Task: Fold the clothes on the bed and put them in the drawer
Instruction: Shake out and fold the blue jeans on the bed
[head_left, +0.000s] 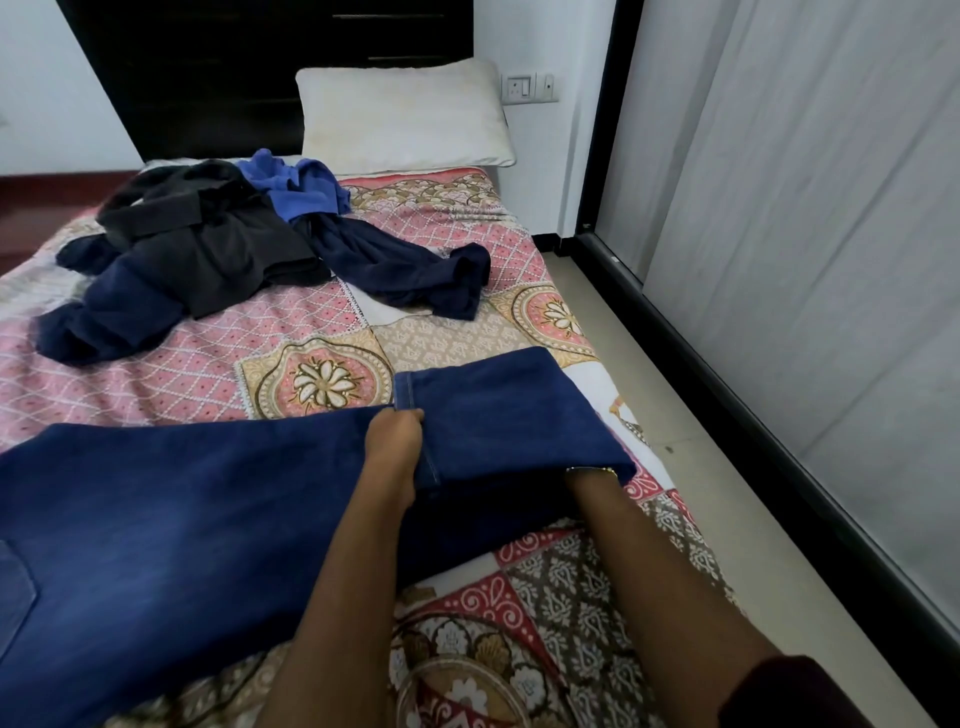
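Observation:
Blue jeans (171, 509) lie flat across the near part of the bed (171, 374), with one leg end folded back over to the right. My left hand (395, 436) grips the hem of that folded leg, fingers curled over its edge. My right wrist (589, 475), wearing a watch, disappears under the folded denim, so the right hand itself is hidden. Further back on the bed sits a loose pile: a dark grey garment (208, 244), a navy garment (119, 312), a bright blue shirt (306, 189) and navy trousers (410, 270).
A white pillow (405, 114) leans against the dark headboard (208, 78), which shows bar handles near the top. A strip of light floor (691, 415) runs along the bed's right side. Beyond it stands a black-framed pale panel (805, 260). A wall socket (527, 87) is beside the pillow.

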